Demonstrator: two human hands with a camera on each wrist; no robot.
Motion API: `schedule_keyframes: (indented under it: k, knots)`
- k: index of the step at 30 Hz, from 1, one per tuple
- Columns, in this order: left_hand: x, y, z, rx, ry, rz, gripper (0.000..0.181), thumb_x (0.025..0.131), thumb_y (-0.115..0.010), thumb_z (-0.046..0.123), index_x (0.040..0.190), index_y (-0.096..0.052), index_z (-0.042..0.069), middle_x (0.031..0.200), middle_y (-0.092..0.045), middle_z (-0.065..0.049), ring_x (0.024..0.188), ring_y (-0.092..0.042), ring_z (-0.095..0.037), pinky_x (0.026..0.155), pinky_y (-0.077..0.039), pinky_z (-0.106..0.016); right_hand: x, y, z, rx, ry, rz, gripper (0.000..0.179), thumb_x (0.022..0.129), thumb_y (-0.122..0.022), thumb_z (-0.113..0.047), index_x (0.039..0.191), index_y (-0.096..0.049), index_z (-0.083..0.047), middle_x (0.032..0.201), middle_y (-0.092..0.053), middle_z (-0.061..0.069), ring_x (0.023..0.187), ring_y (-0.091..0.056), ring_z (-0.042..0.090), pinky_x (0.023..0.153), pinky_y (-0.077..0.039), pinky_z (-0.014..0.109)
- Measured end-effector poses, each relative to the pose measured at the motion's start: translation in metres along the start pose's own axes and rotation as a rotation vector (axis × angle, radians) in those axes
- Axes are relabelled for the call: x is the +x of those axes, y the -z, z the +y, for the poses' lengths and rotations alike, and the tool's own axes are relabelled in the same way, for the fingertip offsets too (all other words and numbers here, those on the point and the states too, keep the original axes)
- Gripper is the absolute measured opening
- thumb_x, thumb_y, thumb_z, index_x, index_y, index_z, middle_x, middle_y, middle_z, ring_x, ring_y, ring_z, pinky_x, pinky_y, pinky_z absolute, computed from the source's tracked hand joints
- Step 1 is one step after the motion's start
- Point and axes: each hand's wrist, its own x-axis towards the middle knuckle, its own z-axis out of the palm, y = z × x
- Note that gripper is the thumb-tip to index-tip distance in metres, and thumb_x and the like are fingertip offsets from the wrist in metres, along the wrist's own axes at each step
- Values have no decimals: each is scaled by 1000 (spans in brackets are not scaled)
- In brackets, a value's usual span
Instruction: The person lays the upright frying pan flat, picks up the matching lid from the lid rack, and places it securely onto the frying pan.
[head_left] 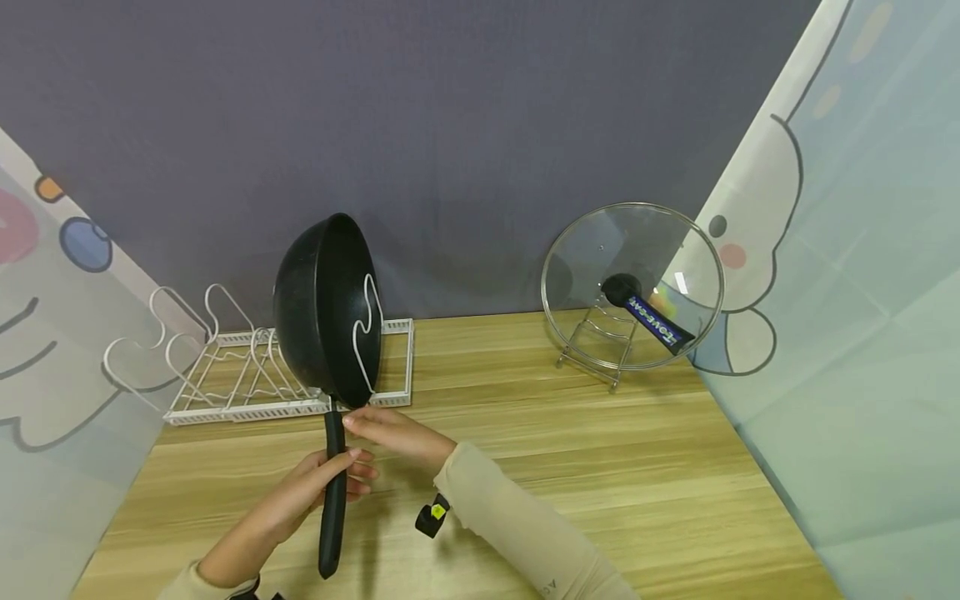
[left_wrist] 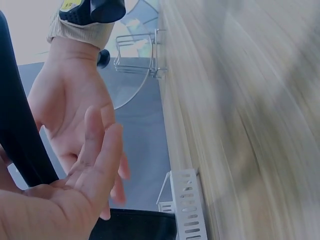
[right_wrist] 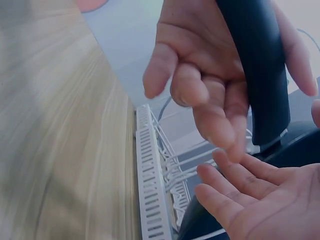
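Observation:
A black wok [head_left: 303,308] stands on its side in a white wire rack [head_left: 285,407], its long black handle [head_left: 332,500] pointing toward me. My left hand [head_left: 322,483] is at the handle, thumb on one side and loosely extended fingers on the other; in the right wrist view those fingers [right_wrist: 215,110] do not close round it. My right hand [head_left: 397,433] lies just below the wok's lower rim, by the top of the handle. Its fingers [right_wrist: 240,185] are nearly straight and hold nothing; whether they touch the wok I cannot tell.
To the right, a glass lid [head_left: 585,250] with a black knob and a blue label leans in a small metal stand [head_left: 592,367]. White wire loops [head_left: 187,358] rise from the rack's left part. A grey wall stands behind the wooden table [head_left: 510,433], with printed panels at both sides.

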Motion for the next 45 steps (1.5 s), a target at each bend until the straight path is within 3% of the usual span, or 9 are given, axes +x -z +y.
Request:
schedule_keyframes:
  k: [9,19,27,34,40,45]
  knots:
    - [-1,-1,-1,-59,5,-25,30,101,-40,27,113,-59,6,99,-69,0,91,-66,-13,85,-53,-32,8,-11,-3,100,46,-102,35,97,-44,-44,91,-55,-12,76,-52,-2,67,-52,8,78,-45,22]
    - [-3,-3,-2,-173,15,-63,25,102,-39,25,110,-58,11,96,-69,3,90,-67,-14,85,-53,-32,16,-19,-2,225,68,-132,32,100,-44,-32,100,-54,-1,76,-56,-6,65,-52,7,69,-45,20]
    - [-3,-4,-3,-205,2,-87,21,102,-38,24,103,-58,18,94,-68,6,86,-68,-11,82,-53,-30,21,-29,-4,428,20,-71,35,96,-53,-22,116,-55,7,88,-65,-1,73,-60,8,65,-48,19]
    - [-2,-6,-3,-237,24,-88,22,102,-37,24,98,-59,21,89,-67,7,81,-67,-10,79,-53,-31,25,-32,-7,497,4,-57,30,94,-55,-13,109,-56,14,81,-67,0,63,-60,6,55,-47,16]
    - [-3,-9,-4,-318,55,-83,19,101,-40,22,93,-57,24,82,-62,9,74,-66,-8,77,-54,-30,30,-34,-10,518,-26,-50,11,95,-54,-9,88,-60,-3,75,-65,-1,68,-61,8,62,-50,18]
    - [-5,-10,-4,-355,70,-98,19,101,-39,22,91,-55,24,76,-56,10,69,-59,-7,79,-54,-31,34,-35,-13,555,-74,-24,16,94,-53,-5,80,-59,-11,68,-63,-3,62,-60,6,58,-50,17]
